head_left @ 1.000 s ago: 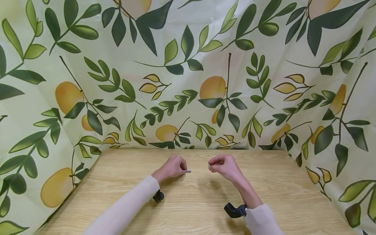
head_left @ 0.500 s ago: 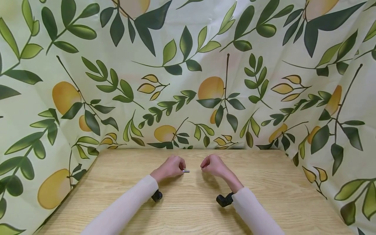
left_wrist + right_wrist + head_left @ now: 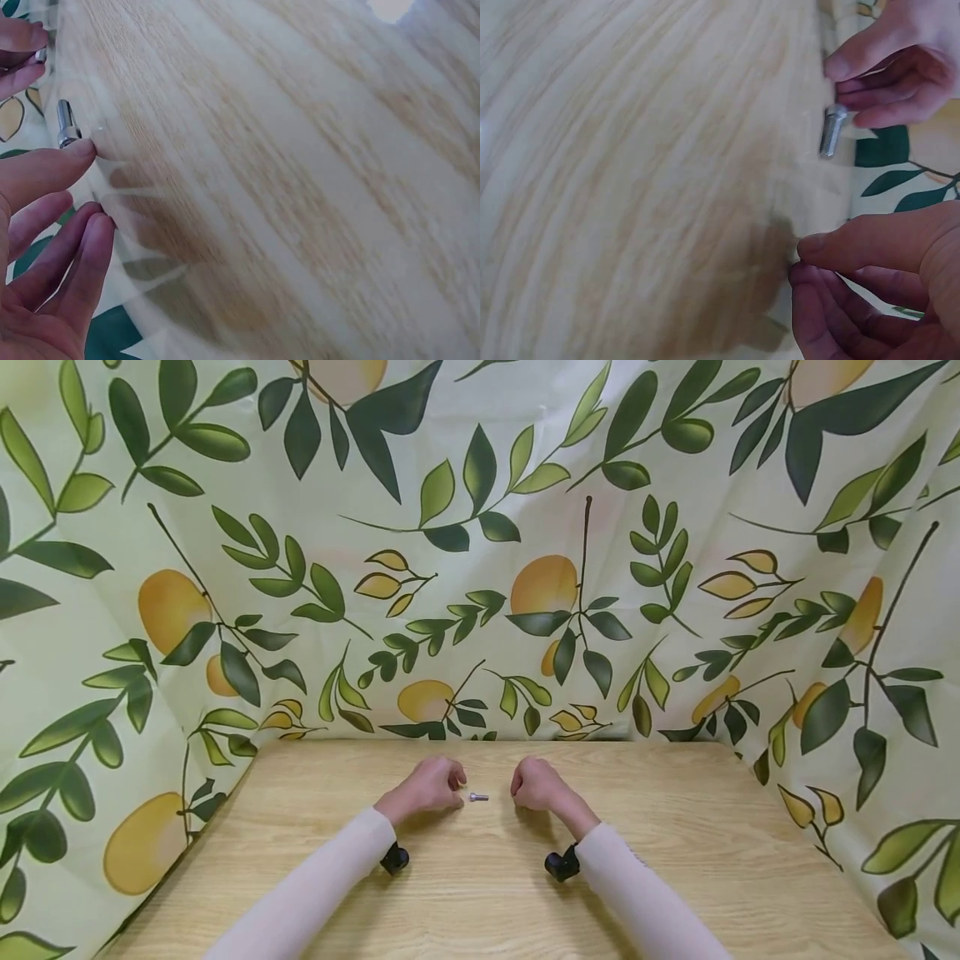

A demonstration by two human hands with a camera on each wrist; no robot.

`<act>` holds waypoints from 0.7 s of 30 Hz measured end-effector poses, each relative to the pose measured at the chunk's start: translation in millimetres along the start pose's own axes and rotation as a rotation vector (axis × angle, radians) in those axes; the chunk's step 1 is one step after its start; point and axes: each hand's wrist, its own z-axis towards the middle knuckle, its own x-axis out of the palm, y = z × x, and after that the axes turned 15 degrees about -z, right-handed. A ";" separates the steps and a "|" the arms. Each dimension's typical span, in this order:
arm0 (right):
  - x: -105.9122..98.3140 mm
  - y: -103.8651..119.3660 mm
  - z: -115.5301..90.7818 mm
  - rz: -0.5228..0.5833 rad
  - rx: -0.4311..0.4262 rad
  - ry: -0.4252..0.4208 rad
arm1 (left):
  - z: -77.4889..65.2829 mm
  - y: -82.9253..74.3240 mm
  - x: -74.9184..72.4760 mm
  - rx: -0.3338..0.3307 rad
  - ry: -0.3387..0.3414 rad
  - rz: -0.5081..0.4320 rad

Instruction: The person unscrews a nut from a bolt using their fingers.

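A silver bolt (image 3: 478,797) lies on its side on the wooden table, between the two hands; its threaded shank (image 3: 829,141) points toward the right hand. Just left of the bolt head is my left hand (image 3: 427,785), thumb and fingers apart and holding nothing. My right hand (image 3: 538,785) is a short way to the right of the bolt, thumb and fingertips pinched together. Between them the left wrist view shows a small metal piece (image 3: 40,55), which looks like a nut; the fingers hide most of it.
The light wood table (image 3: 480,893) reaches back to a hanging cloth (image 3: 480,610) printed with fruit and leaves, which also rises at both sides. A black wrist camera (image 3: 561,865) sits under the right wrist, another (image 3: 395,859) under the left.
The left hand has let go of the bolt, which now lies on the table, and drawn slightly left. My right hand has come leftward and lower, turning its fingers toward the table.
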 end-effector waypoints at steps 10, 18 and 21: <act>-4.7 -7.5 -7.7 0.005 -0.006 0.026 | -2.1 2.1 3.2 -0.014 -0.029 -0.044; -36.6 -46.3 -11.5 0.003 0.015 -0.062 | -18.0 18.0 -20.0 -0.043 -0.149 -0.067; -49.0 -65.5 -20.4 -0.008 0.021 -0.112 | -29.3 28.8 -37.1 -0.036 -0.201 0.038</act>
